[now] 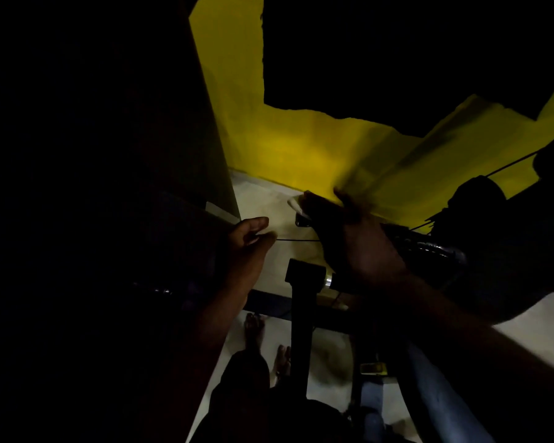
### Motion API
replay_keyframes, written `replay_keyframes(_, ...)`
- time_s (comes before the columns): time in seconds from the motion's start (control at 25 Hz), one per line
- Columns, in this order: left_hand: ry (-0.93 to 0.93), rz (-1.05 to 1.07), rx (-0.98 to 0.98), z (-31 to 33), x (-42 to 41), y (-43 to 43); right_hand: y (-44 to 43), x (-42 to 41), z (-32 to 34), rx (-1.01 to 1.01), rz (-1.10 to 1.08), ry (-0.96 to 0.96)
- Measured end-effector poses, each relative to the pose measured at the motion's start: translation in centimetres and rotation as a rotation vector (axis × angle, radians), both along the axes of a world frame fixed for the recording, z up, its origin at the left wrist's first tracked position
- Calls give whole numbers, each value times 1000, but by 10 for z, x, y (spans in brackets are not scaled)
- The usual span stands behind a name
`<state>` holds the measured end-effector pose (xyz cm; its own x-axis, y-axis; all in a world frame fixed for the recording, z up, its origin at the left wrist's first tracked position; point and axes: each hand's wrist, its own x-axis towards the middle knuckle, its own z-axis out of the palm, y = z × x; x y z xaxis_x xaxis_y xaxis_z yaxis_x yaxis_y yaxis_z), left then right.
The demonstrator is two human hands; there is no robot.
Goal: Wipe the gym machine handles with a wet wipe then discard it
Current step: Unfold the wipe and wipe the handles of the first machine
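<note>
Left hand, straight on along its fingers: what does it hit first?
Left hand likely meets the right hand, holding the wet wipe on the handle; a thin cable runs between. Depth unclear.

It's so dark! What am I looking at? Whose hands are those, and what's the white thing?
The camera sits on a person's head and looks down, so you see their own two arms. The right hand holds a white wet wipe against the dark end of a gym machine handle. The left hand is beside it, fingers loosely curled. A thin cable reaches its fingertips, but it is too dark to tell whether they hold it. Below are the machine's black post, the pale floor and the person's bare feet. Behind is a yellow wall.
</note>
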<state>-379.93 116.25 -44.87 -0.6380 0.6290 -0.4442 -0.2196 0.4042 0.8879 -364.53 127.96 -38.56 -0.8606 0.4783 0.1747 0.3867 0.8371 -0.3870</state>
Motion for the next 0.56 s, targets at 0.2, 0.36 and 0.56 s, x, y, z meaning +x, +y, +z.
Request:
replay_keyframes(0.2,-38,44,73,7,2,10,-8,36,-34,244,224,-105)
replay_keyframes(0.36,-91,95,125,14,4,17,-6,20,-42,287,251,-168)
replay_keyframes(0.56,-89,-76,215,26,1,30,5,53,-34,336,217,-145)
